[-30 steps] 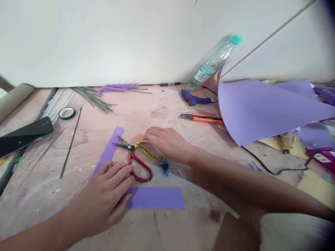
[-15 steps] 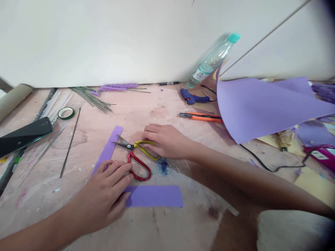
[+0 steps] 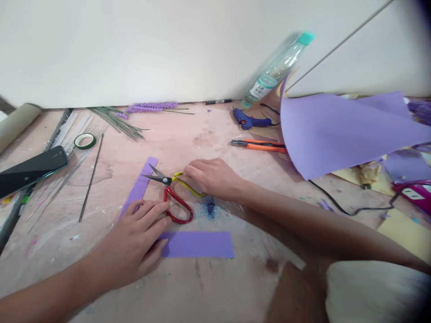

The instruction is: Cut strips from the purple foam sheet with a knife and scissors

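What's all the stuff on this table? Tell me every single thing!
scissors: 1, red and yellow handles, table middle, blades open
strips: 2, purple, one by the left hand, one under the blades
sheet: 1, purple, curled, right
bottle: 1, clear, teal cap, leaning on the wall
glue gun: 1, blue, below the bottle
knife: 1, orange, beside the sheet
phone: 1, black, left
tape: 1 roll, green, left
wires: bundle, green, back left
sprig: 1, purple, at the wall
pen: 1, black, at the wall
left hand: flat on a strip
right hand: on the yellow handle
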{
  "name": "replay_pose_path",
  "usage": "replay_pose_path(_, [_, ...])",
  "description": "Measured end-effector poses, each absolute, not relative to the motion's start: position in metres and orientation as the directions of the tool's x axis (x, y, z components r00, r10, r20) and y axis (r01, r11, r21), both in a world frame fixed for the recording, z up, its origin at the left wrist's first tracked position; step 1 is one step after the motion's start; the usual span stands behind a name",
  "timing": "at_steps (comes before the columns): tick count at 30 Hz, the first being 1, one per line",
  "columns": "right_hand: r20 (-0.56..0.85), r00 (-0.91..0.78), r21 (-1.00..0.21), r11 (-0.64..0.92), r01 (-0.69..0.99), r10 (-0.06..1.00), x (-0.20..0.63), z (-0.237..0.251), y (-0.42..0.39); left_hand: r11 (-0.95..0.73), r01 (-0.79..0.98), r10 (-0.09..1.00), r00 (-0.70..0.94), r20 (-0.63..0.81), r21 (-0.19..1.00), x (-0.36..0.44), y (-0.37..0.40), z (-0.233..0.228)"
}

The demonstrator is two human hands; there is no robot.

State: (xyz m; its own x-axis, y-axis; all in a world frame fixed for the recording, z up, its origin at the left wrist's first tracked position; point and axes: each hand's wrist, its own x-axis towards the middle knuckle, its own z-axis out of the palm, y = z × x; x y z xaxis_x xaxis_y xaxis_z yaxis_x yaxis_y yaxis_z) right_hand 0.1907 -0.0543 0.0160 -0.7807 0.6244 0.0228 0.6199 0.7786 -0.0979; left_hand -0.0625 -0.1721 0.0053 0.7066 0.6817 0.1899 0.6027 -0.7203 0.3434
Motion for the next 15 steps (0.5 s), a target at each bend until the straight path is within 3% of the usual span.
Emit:
replay_pose_path(8, [0.099,-0.611,-0.391,0.595,0.702,0.786,0.191,0.012,-0.052,-0.719,0.612,0.684,0.707,0.18,0.329,-0.062,-0.172,0.005])
replay_pose_path(15, [0.209,-0.427,-0.717,0.435,0.544,0.88,0.188,-0.001,-0.058,-0.699,0.65,0.709,0.686,0.165,0.299,-0.061,-0.171,0.006])
